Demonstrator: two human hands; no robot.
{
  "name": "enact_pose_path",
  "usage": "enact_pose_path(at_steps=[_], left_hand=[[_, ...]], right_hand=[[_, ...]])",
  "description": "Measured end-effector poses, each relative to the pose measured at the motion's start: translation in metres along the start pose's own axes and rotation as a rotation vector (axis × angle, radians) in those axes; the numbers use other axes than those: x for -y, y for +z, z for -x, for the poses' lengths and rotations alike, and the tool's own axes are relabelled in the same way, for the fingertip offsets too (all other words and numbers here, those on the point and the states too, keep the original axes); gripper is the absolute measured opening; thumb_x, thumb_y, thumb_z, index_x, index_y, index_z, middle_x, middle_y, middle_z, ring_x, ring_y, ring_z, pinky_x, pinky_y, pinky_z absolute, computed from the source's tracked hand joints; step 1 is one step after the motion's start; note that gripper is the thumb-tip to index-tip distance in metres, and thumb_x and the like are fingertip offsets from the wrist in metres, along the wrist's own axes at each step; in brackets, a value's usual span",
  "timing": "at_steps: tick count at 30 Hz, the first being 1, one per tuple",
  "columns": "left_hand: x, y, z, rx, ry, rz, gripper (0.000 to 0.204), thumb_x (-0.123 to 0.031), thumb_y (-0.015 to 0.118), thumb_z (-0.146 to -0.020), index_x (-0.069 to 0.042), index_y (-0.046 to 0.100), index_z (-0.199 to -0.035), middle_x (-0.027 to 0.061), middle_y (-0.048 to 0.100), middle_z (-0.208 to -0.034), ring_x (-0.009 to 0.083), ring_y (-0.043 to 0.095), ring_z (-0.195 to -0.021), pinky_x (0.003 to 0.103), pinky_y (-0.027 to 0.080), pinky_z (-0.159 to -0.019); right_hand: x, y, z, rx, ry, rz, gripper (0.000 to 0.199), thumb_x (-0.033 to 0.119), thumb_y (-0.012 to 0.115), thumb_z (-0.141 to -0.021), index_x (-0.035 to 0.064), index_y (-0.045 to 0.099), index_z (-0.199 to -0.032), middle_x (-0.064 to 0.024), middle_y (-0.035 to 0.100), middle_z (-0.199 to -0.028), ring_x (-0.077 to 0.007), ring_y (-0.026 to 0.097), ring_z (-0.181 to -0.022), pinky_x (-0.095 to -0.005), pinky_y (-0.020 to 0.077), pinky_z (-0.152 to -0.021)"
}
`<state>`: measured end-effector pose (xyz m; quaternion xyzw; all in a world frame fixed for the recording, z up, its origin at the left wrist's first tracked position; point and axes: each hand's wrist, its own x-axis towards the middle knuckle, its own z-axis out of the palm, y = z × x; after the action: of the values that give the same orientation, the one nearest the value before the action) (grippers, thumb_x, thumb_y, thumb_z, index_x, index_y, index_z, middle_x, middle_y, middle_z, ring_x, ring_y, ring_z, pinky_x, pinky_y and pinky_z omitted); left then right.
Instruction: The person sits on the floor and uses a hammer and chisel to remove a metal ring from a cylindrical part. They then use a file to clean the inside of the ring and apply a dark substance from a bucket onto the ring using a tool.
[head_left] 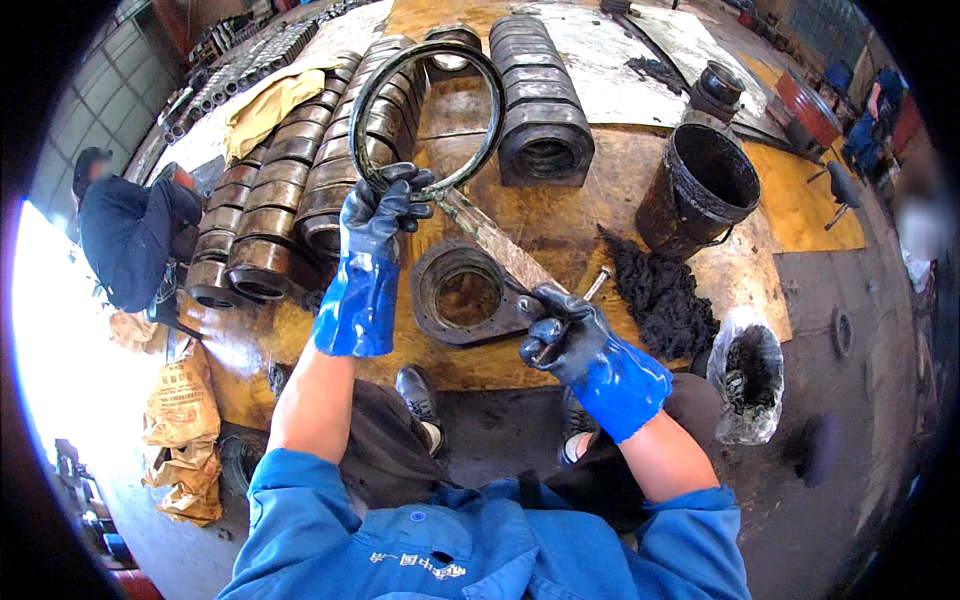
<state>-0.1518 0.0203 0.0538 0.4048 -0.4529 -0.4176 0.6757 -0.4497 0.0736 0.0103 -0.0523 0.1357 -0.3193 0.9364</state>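
Note:
Raised in front of me is a large thin ring (499,115), dark and glossy as if oiled. My left hand (378,215), in a blue rubber glove with blackened fingers, is closed on its lower left edge. My right hand (568,335), gloved the same way, grips a flat, worn, wood-like strip (495,240). That strip slants up to the left, its far end at the ring's lower edge; whether they touch I cannot tell. Beneath lies a dark metal block with a round bore (428,300). A short metal rod (600,280) shows beside my right hand.
Rows of metal cylinders (275,215) and bored blocks (540,100) stand on the table. At the right are a black bucket (670,195), a dark fibrous heap (660,305) and a plastic-lined container (750,420). Another person (130,235) crouches at left, near brown paper sacks (183,400).

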Motion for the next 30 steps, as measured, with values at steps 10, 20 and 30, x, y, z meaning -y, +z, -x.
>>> enact_pose_path(at_steps=[10,20,30], left_hand=[[-0.012,-0.002,-0.009,0.134,-0.066,0.097,0.031,-0.017,0.068,-0.091,-0.003,0.062,-0.118,0.0201,0.070,-0.109,0.0176,0.069,-0.072,0.024,0.054,-0.058],[-0.043,-0.012,0.011,0.240,-0.187,0.011,0.031,-0.021,0.069,-0.091,-0.003,0.064,-0.116,0.0162,0.071,-0.105,0.0135,0.067,-0.071,0.027,0.054,-0.059],[-0.056,-0.027,0.016,0.208,-0.244,-0.127,0.028,-0.019,0.067,-0.092,-0.003,0.064,-0.115,0.0122,0.073,-0.101,0.0126,0.066,-0.072,0.023,0.052,-0.063]], right_hand=[[0.027,0.005,0.014,-0.045,0.073,0.112,0.041,0.030,0.056,-0.094,0.0036,0.058,-0.126,-0.0100,0.071,-0.096,-0.0098,0.057,-0.055,-0.0369,0.0535,-0.058],[0.050,0.022,0.049,-0.390,-0.046,0.391,0.017,0.032,0.057,-0.097,0.0190,0.064,-0.105,-0.0111,0.069,-0.084,-0.0115,0.048,-0.048,-0.0361,0.0443,-0.054],[0.058,0.028,0.061,-0.476,-0.188,0.593,0.035,0.035,0.061,-0.093,0.0119,0.061,-0.119,-0.0123,0.071,-0.085,-0.0126,0.052,-0.050,-0.0369,0.0515,-0.055]])
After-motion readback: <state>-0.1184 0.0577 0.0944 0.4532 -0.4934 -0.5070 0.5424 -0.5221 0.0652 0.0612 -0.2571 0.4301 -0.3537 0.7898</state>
